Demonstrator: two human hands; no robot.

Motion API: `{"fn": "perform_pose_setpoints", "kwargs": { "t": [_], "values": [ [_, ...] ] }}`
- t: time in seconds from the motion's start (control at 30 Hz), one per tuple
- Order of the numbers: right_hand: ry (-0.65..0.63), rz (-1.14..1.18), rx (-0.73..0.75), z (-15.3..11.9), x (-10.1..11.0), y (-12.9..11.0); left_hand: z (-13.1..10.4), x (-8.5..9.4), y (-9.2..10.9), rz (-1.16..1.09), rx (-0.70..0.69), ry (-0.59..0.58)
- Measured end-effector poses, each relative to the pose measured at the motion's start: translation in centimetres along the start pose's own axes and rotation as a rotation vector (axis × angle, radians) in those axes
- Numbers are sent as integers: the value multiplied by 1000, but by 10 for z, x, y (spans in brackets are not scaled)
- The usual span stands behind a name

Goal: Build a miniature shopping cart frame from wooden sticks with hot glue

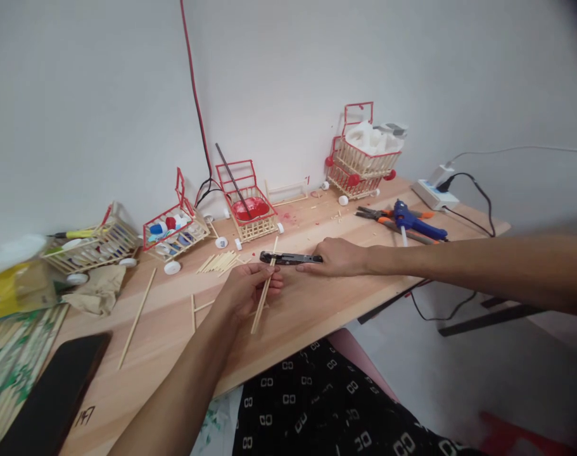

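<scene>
My left hand pinches a pair of thin wooden sticks that slant upward over the table. From the other side my right hand grips a pair of black pliers. The plier jaws lie across the upper part of the sticks, just above my left fingertips. Whether the jaws have closed on the wood I cannot tell. Beyond my left hand lies a pile of short cut stick pieces. Partly behind my left wrist is a small frame of joined sticks.
Small stick-built carts stand along the wall, including one with a red paint dish and a stacked pair. A blue glue gun and a power strip lie right. A phone and wrapped sticks lie left.
</scene>
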State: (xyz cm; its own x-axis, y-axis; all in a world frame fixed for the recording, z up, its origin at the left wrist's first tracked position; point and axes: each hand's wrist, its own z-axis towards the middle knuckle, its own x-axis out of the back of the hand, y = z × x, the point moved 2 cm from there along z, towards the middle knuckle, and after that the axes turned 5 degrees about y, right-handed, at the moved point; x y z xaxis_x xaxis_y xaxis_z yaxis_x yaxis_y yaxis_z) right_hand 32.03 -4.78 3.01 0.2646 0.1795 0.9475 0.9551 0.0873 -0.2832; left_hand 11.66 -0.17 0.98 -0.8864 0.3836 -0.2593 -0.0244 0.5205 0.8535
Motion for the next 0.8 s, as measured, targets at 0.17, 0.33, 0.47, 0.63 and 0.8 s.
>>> {"fn": "perform_pose_setpoints", "kwargs": {
  "t": [0.17,0.33,0.47,0.63,0.8],
  "values": [
    [15,-86,39,-2,4,1,-1,-1,-1,19,24,-25],
    [89,-237,-23,-10,20,15,-9,5,7,-15,-46,-74],
    [199,-263,-328,-12,33,35,-13,18,22,-112,-200,-18],
    [229,-240,-514,-5,31,47,-21,33,41,-160,-289,94],
    [372,-312,-546,-2,12,47,-44,56,58,-87,-425,307]
  ]
}}
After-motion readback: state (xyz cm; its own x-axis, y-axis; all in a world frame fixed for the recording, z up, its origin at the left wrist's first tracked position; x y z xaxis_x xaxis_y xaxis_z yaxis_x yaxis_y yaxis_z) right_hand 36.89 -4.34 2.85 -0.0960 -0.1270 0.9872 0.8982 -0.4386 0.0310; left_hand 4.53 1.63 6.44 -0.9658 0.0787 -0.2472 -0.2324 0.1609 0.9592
